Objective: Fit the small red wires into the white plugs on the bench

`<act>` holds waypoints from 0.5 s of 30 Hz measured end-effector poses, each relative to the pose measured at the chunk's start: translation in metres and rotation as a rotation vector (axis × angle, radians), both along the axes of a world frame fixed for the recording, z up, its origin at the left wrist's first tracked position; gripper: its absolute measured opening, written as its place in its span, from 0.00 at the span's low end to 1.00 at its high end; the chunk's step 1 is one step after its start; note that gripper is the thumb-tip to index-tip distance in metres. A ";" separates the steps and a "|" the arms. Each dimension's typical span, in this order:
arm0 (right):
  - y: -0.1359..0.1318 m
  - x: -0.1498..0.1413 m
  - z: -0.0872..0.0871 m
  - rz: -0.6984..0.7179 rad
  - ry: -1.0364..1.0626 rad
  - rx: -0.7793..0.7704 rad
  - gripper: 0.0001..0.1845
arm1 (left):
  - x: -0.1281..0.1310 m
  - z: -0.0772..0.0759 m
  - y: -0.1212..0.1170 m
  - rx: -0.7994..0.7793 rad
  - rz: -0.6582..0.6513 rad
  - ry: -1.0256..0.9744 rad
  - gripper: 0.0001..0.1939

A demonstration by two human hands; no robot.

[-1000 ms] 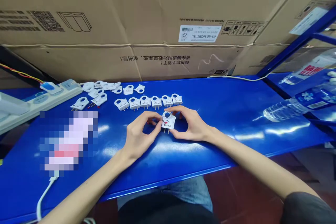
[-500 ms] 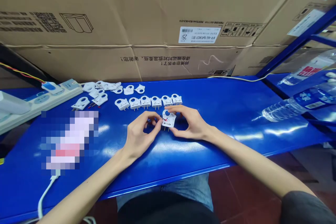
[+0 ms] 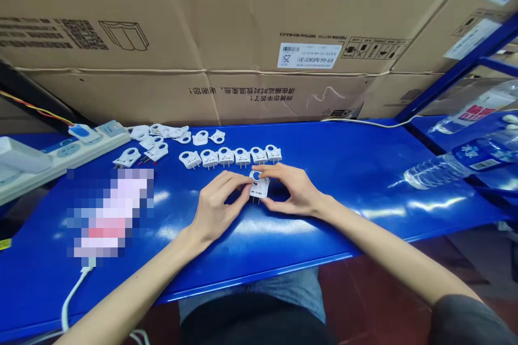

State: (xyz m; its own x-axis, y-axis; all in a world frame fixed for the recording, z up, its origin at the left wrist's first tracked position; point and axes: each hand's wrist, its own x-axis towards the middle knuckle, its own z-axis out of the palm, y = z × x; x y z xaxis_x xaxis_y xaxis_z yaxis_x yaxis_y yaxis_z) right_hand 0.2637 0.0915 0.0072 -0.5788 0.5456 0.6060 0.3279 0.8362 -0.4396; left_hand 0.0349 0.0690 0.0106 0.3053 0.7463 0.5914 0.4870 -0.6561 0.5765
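Note:
A small white plug part [image 3: 259, 187] with metal pins pointing toward me is pinched between both hands just above the blue table [image 3: 356, 172]. My left hand [image 3: 216, 205] grips its left side with thumb and fingers closed. My right hand [image 3: 289, 188] holds its right side, the index finger laid across the top. Just beyond the hands, a row of several similar white plug parts [image 3: 234, 157] lies side by side. A looser pile of white plug parts [image 3: 162, 137] sits further left.
A white power strip [image 3: 60, 153] lies at the far left with a blue plug in it. A white cable [image 3: 73, 296] hangs over the front edge. Large cardboard boxes [image 3: 226, 32] wall off the back. Plastic water bottles [image 3: 445, 167] lie at the right on blue shelving.
The plug part has tilted down and been closed in more tightly; my right index finger has come over its top and my left fingers have drawn closer to it.

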 end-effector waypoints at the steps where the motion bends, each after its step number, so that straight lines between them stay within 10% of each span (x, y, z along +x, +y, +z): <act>1: 0.000 0.000 0.000 0.001 -0.004 0.004 0.26 | 0.000 -0.001 0.000 0.013 -0.001 0.007 0.08; 15: 0.036 0.039 0.007 -0.284 -0.021 -0.149 0.28 | 0.000 -0.012 0.002 -0.094 0.149 0.133 0.13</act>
